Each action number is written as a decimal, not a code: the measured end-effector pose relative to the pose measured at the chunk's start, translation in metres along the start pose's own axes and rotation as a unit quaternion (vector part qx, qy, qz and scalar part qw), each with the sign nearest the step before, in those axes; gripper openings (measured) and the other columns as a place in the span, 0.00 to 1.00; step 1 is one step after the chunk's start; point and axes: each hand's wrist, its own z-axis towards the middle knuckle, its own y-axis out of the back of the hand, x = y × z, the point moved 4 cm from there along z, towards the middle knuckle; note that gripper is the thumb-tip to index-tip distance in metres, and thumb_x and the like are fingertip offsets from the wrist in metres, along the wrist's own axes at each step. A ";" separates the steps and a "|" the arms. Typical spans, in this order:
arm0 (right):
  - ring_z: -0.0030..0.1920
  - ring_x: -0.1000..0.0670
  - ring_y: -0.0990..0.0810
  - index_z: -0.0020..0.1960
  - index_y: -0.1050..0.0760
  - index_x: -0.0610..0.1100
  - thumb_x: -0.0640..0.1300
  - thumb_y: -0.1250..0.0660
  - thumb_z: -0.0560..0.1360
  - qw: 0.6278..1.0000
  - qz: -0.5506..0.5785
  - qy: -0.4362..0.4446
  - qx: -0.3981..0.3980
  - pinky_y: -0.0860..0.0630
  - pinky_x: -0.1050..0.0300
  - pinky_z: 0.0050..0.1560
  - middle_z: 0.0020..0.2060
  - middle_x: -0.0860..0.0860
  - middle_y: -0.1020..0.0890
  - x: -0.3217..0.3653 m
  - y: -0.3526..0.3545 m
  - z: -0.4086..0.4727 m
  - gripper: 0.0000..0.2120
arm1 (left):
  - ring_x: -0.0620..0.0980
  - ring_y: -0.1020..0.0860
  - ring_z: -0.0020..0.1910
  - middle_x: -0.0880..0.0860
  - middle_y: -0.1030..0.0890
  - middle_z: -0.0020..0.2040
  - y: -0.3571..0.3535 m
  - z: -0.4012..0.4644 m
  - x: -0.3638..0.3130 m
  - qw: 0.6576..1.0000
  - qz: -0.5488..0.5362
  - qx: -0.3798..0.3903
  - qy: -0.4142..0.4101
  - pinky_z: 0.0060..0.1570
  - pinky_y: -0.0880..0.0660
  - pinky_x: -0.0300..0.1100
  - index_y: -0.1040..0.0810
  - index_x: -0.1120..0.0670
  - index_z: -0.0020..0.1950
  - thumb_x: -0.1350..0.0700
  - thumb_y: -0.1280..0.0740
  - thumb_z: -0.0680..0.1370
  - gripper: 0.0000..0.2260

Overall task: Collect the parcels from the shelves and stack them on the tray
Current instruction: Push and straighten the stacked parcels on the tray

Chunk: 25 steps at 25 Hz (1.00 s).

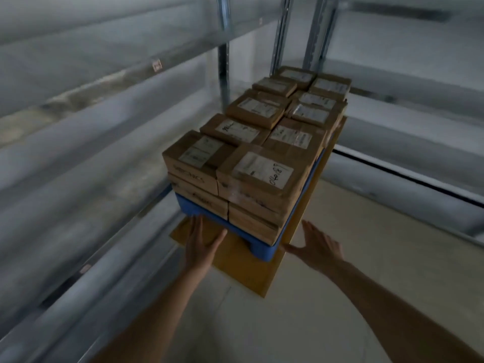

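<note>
Between the blurred metal shelves (110, 82), on a flat yellow-brown board (243, 268) on the pale floor (353, 284), sits the blue tray (262, 248), loaded with brown cardboard parcels (262, 142) in two rows, at least two layers high at the near end. Stack looks near full, so my read is the collecting is mostly done and this is a settle/square-up or lift step. Shelves too smeared to say if any parcels remain on them.

Left hand (200, 247): fingers straight and spread, tips at the near-left corner of the tray, appears to touch the blue wall, holds nothing. Right hand (318, 247): fingers straight and slightly apart, thumb toward the near-right tray corner, close beside it; contact cannot be confirmed. Neither hand grips.

Next move, judged: both hands need to seat on the tray's near corners and push or lift evenly. Top parcels sit loose and stepped, so a tilt could slide them.

Writing: white labels on every top parcel, print mostly unreadable. Nearest right parcel (262, 171) has handwritten marker, looks like "Otto 83", uncertain. Near-left parcel (193, 163) side shows marker text, roughly "…HICS", not legible in full. Small tags on shelf edges, unreadable
</note>
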 end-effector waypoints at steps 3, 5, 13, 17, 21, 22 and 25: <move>0.55 0.48 0.21 0.73 0.40 0.49 0.80 0.41 0.67 1.000 0.002 -0.003 -0.017 0.27 0.54 0.45 0.64 0.51 0.24 0.004 -0.015 0.018 0.47 | 0.49 0.53 0.79 0.47 0.54 0.81 -0.025 0.027 0.006 0.999 -0.029 -0.006 -0.017 0.75 0.47 0.56 0.54 0.47 0.81 0.31 0.39 0.72 0.44; 0.50 0.49 0.21 0.71 0.39 0.50 0.80 0.40 0.67 0.999 0.013 -0.005 -0.032 0.24 0.54 0.45 0.60 0.51 0.22 0.008 -0.021 0.029 0.45 | 0.49 0.53 0.79 0.45 0.55 0.81 -0.037 0.040 0.007 0.998 -0.056 -0.003 -0.026 0.76 0.47 0.54 0.56 0.45 0.81 0.29 0.38 0.72 0.45; 0.61 0.48 0.22 0.81 0.52 0.52 0.79 0.43 0.68 0.998 0.023 0.040 -0.043 0.24 0.55 0.50 0.74 0.53 0.31 0.011 -0.030 0.040 0.51 | 0.50 0.49 0.79 0.47 0.50 0.81 -0.061 0.061 0.013 0.993 -0.115 -0.016 -0.033 0.75 0.43 0.54 0.55 0.44 0.80 0.27 0.37 0.69 0.48; 0.61 0.49 0.22 0.81 0.52 0.53 0.82 0.47 0.66 0.998 0.025 0.046 -0.044 0.21 0.54 0.51 0.75 0.53 0.31 0.010 -0.033 0.043 0.53 | 0.50 0.48 0.79 0.47 0.50 0.80 -0.063 0.060 0.012 0.992 -0.114 -0.031 -0.046 0.73 0.44 0.45 0.53 0.47 0.81 0.28 0.38 0.70 0.47; 0.62 0.49 0.22 0.81 0.53 0.53 0.83 0.49 0.64 0.998 0.022 0.048 -0.040 0.22 0.55 0.51 0.75 0.53 0.31 0.010 -0.033 0.043 0.55 | 0.50 0.48 0.79 0.47 0.50 0.80 -0.063 0.060 0.012 0.992 -0.112 -0.032 -0.049 0.72 0.45 0.45 0.53 0.46 0.81 0.30 0.37 0.71 0.45; 0.61 0.50 0.22 0.81 0.52 0.53 0.83 0.48 0.65 0.998 0.023 0.048 -0.040 0.22 0.55 0.51 0.74 0.53 0.31 0.010 -0.032 0.042 0.54 | 0.50 0.48 0.79 0.46 0.49 0.80 -0.062 0.060 0.013 0.992 -0.112 -0.030 -0.047 0.72 0.45 0.45 0.53 0.46 0.81 0.30 0.37 0.71 0.45; 0.61 0.50 0.22 0.81 0.52 0.53 0.82 0.45 0.67 0.998 0.023 0.048 -0.044 0.22 0.54 0.51 0.74 0.53 0.30 0.010 -0.034 0.042 0.52 | 0.50 0.46 0.78 0.46 0.49 0.80 -0.049 0.064 0.022 0.995 -0.090 -0.025 -0.043 0.75 0.43 0.52 0.52 0.45 0.81 0.25 0.41 0.69 0.46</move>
